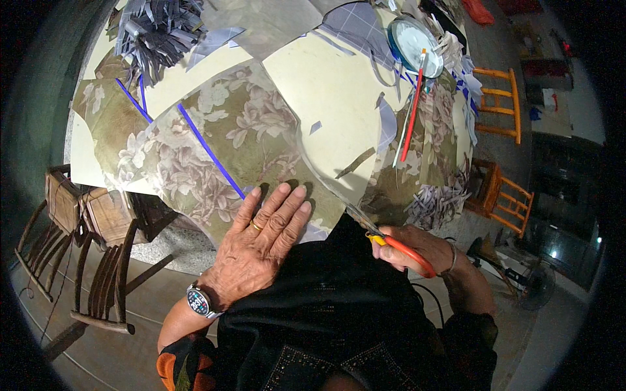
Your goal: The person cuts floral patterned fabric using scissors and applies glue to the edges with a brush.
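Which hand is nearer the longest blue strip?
The left hand, at the lower end of the blue strip. The right hand, on the scissors, is farther right.

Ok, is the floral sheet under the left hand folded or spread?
Spread: the floral sheet lies opened out, the left hand flat on it.

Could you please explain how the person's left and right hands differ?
The left hand lies flat on the olive floral sheet; the right hand grips red-handled metal scissors. The left has a gold ring and round wristwatch; the right, a thin bracelet. Both are ungloved.
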`<act>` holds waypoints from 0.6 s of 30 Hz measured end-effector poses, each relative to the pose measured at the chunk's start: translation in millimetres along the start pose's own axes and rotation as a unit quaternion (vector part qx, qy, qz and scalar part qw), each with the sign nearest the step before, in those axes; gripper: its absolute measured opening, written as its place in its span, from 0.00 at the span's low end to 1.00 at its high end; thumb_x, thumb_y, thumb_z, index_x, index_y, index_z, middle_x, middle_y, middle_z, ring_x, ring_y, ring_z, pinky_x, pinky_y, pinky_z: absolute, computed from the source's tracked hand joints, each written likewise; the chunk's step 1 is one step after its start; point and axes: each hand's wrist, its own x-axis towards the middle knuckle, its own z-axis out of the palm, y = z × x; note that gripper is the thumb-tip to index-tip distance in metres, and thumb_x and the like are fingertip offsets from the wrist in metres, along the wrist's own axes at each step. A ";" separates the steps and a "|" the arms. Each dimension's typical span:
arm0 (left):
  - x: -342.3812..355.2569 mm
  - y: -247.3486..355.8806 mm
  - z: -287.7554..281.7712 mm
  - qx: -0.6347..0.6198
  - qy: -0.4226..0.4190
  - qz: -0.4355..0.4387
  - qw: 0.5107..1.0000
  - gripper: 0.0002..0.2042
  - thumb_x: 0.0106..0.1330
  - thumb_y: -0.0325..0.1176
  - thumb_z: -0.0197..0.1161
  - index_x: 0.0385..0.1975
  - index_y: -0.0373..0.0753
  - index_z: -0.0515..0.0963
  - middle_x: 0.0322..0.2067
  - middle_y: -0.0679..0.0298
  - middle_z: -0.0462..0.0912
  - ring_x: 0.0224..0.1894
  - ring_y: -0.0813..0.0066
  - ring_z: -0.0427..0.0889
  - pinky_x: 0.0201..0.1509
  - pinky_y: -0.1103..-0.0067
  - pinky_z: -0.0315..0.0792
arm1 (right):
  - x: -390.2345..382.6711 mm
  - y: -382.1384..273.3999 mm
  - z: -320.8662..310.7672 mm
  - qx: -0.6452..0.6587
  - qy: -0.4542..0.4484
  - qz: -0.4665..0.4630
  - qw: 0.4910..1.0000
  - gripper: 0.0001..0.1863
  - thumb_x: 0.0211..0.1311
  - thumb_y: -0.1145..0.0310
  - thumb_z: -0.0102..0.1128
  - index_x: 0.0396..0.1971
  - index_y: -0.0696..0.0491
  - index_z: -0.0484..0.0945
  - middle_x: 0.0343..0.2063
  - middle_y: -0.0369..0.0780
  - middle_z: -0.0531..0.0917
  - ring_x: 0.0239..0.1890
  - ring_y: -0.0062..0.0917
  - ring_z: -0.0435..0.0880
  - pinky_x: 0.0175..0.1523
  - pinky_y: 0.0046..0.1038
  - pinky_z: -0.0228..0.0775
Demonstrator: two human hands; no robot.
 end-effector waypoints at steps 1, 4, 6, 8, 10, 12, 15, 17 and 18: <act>-0.4 0.1 0.0 0.002 -0.001 0.000 1.000 0.30 0.64 0.30 0.55 0.69 0.36 0.63 0.71 0.54 0.61 0.74 0.59 0.57 0.77 0.58 0.45 | 2.3 -2.5 -1.4 -0.009 -0.008 0.016 1.000 0.17 0.71 0.54 0.51 0.36 0.55 0.72 0.18 0.35 0.72 0.20 0.22 0.74 0.27 0.28 0.66; -1.3 -0.3 -0.6 0.004 -0.004 0.005 1.000 0.30 0.65 0.30 0.54 0.69 0.36 0.63 0.71 0.55 0.61 0.75 0.59 0.57 0.77 0.58 0.45 | 3.3 -1.2 -0.2 -0.001 -0.007 -0.002 1.000 0.17 0.73 0.55 0.50 0.33 0.55 0.71 0.18 0.36 0.71 0.19 0.25 0.74 0.26 0.30 0.66; -1.5 -0.8 -1.5 0.001 -0.005 0.009 1.000 0.30 0.65 0.30 0.54 0.69 0.36 0.62 0.71 0.55 0.61 0.75 0.59 0.57 0.77 0.58 0.45 | 3.7 -0.5 0.4 0.002 -0.004 -0.007 1.000 0.17 0.74 0.56 0.51 0.31 0.55 0.69 0.18 0.38 0.71 0.19 0.29 0.75 0.26 0.33 0.66; -0.8 -0.8 -4.1 -0.007 -0.013 0.011 1.000 0.30 0.65 0.30 0.54 0.69 0.36 0.62 0.71 0.55 0.61 0.75 0.59 0.57 0.77 0.58 0.45 | 5.3 -1.6 -0.1 -0.010 -0.007 0.014 1.000 0.17 0.74 0.57 0.52 0.31 0.55 0.69 0.18 0.39 0.71 0.19 0.29 0.74 0.26 0.34 0.65; -0.2 -0.8 -5.1 -0.013 -0.015 0.012 1.000 0.30 0.65 0.30 0.54 0.69 0.36 0.62 0.71 0.55 0.60 0.75 0.59 0.57 0.77 0.58 0.45 | 5.5 -0.4 4.5 0.012 0.016 -0.003 1.000 0.17 0.73 0.57 0.53 0.30 0.55 0.69 0.18 0.39 0.70 0.20 0.29 0.72 0.27 0.34 0.65; 0.4 -0.1 -5.1 -0.015 -0.012 0.012 1.000 0.30 0.65 0.30 0.55 0.69 0.36 0.62 0.72 0.55 0.60 0.75 0.59 0.57 0.77 0.58 0.46 | 6.8 -2.0 7.0 0.024 0.031 -0.016 0.999 0.16 0.73 0.58 0.54 0.30 0.55 0.69 0.18 0.40 0.69 0.20 0.28 0.70 0.28 0.34 0.64; 1.4 -0.1 -6.7 -0.014 -0.015 0.014 1.000 0.30 0.65 0.30 0.55 0.69 0.36 0.62 0.71 0.55 0.61 0.75 0.59 0.57 0.77 0.57 0.46 | 8.6 -5.3 8.5 0.028 0.043 -0.022 0.998 0.15 0.72 0.59 0.56 0.29 0.55 0.69 0.18 0.40 0.67 0.22 0.27 0.68 0.30 0.34 0.64; 0.7 -0.2 -5.1 -0.008 -0.009 0.014 1.000 0.29 0.65 0.30 0.55 0.69 0.36 0.63 0.71 0.55 0.61 0.74 0.59 0.58 0.77 0.57 0.47 | 9.6 -3.4 10.6 0.026 0.053 -0.021 0.998 0.15 0.71 0.60 0.57 0.29 0.54 0.69 0.18 0.39 0.66 0.22 0.25 0.66 0.31 0.34 0.63; 0.5 0.0 -4.3 -0.006 -0.005 0.014 1.000 0.29 0.65 0.30 0.55 0.69 0.36 0.63 0.71 0.55 0.61 0.74 0.59 0.58 0.77 0.57 0.47 | 9.6 -3.6 10.5 0.017 0.056 -0.027 0.998 0.15 0.71 0.60 0.57 0.29 0.54 0.69 0.18 0.40 0.66 0.22 0.26 0.67 0.31 0.35 0.63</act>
